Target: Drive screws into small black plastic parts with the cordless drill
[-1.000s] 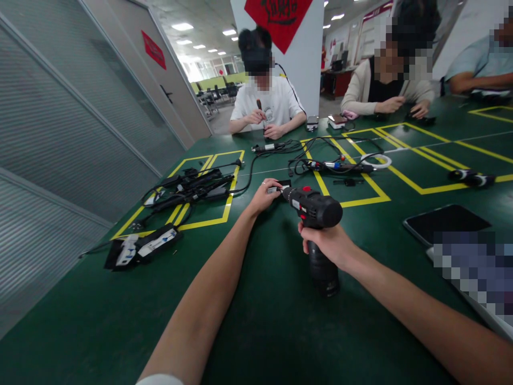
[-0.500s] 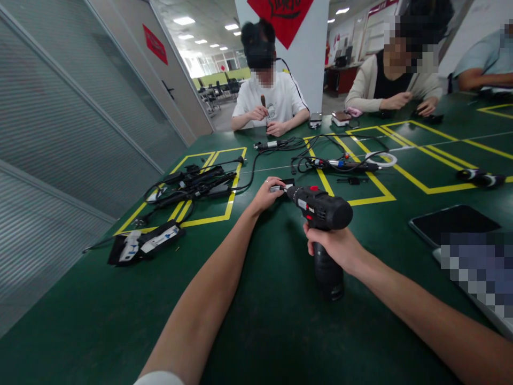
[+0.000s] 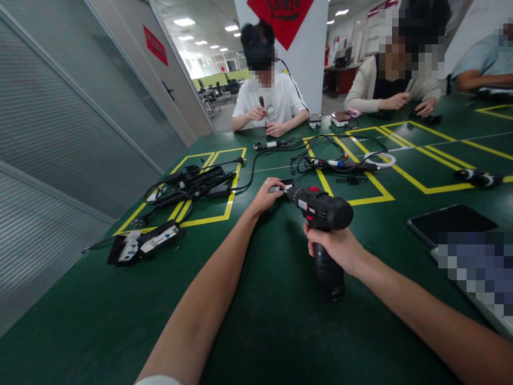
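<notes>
My right hand (image 3: 339,247) is wrapped round the grip of a black cordless drill (image 3: 324,214) with red buttons, held above the green table (image 3: 256,321). The drill's bit points left at a small black and silver part (image 3: 280,187) on the table. My left hand (image 3: 265,195) is closed on that part, pinching it at the drill's tip. A ring shows on one finger of the left hand.
A pile of black cables and adapters (image 3: 192,184) lies in a yellow-taped box at left, an opened black device (image 3: 144,244) nearer me. More cables and a white ring (image 3: 380,159) lie ahead. A tablet (image 3: 451,222) sits at right. Other people sit along the far edge.
Over the second the view shifted slightly, so hands and drill sit a little right and lower. Both hands keep the same hold on drill and part.
</notes>
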Tool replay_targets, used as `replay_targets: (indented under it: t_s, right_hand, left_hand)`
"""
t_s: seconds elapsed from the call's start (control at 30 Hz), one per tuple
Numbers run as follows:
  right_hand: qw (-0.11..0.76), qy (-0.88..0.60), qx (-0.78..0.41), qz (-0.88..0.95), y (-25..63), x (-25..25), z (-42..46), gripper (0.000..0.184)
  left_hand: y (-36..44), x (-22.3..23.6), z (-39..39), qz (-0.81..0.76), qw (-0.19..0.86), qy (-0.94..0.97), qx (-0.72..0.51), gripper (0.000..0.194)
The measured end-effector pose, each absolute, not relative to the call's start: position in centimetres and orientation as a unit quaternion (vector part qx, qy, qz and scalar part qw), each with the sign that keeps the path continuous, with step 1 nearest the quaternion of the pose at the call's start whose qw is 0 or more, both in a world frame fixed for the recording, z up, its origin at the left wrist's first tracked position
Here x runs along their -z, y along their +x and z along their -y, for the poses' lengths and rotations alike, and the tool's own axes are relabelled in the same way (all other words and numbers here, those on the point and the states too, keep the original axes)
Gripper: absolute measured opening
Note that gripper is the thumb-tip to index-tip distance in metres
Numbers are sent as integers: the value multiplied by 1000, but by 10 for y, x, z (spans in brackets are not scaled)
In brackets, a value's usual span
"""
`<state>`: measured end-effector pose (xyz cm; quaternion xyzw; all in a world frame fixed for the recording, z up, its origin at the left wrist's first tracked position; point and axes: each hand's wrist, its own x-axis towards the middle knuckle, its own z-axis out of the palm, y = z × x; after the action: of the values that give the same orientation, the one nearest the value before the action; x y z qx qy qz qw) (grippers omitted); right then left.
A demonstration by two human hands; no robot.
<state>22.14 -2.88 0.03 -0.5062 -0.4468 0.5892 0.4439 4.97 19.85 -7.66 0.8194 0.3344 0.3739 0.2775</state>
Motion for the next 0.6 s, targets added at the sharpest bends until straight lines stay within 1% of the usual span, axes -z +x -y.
replay_targets:
  t_s: [0.23, 0.6]
  right_hand:
    - [442, -505, -590, 450, 222, -3, 29, 8]
    - [442, -515, -584, 445, 220, -6, 29, 7]
  left_hand:
    - [48, 79, -201, -327, 277, 822, -375, 20]
    - [47, 71, -195, -321, 258, 835, -364, 24]
